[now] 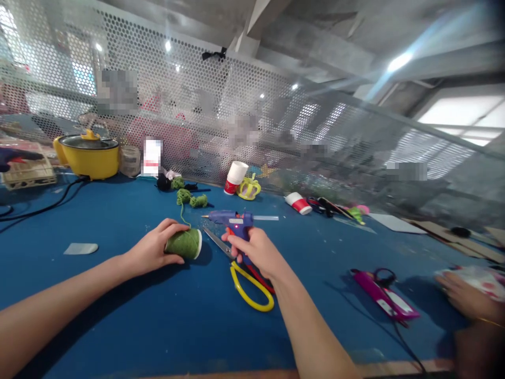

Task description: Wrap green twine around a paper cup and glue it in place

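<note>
My left hand [155,245] is wrapped around a paper cup wound with green yarn [182,243], which lies on its side with its white rim facing right. A strand runs from it back to loose green yarn [183,197]. In my right hand [252,247] is a blue hot glue gun [236,218], its nozzle pointing left just above the cup and a clear glue stick out of its rear. A small red light glows on its body. Scissors [252,295] with yellow handles lie under my right hand, blades toward the cup.
A yellow electric pot [90,158] stands back left. Red-and-white paper cups [235,178] and a yellow-green woven piece [248,188] sit at the back. A purple device [384,296] with a cord lies right, near another person's hand [460,292]. A mesh panel [213,105] borders the table.
</note>
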The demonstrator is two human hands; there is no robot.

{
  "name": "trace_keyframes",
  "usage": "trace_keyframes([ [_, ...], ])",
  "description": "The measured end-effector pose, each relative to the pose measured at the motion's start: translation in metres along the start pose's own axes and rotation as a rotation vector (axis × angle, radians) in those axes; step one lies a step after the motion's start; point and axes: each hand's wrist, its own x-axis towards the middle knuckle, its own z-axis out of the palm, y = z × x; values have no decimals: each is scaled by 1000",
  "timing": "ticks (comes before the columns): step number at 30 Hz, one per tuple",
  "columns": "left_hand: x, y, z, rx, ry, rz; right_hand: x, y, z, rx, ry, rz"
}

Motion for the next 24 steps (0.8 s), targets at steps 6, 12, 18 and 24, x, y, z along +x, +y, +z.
trace_keyframes([
  [6, 0, 4, -6, -20, -45, -39, -12, -6, 7, -111, -31, 8],
  [12, 0, 4, -8, -29, -38, -15, -18, -9, 7, -225, -13, 18],
  [18, 1, 4, -7, -41, -41, -23, -19, -11, 9, -293, -1, 12],
  [24, 1, 4, -7, -33, -47, -35, -19, -11, 9, -323, -8, 1],
])
